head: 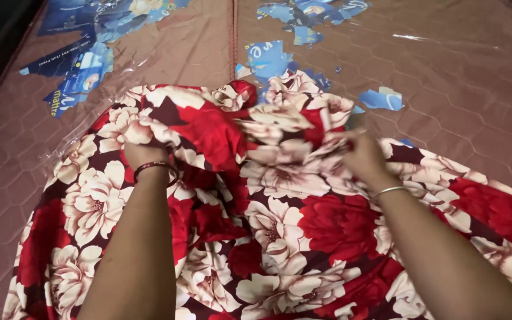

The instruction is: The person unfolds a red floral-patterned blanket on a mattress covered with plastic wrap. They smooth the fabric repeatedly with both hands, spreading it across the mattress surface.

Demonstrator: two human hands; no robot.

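Nearest me, I see my left hand (143, 155) and right hand (362, 155), fingers closed on bunched folds of the red, cream and maroon floral cloth (280, 237). The cloth lies spread over a brown quilted mattress (463, 89), whose clear plastic wrap (90, 65) with blue printing lies beyond.

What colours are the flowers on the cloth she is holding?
The cloth has big red and cream flowers on a dark maroon ground, seen in the head view.
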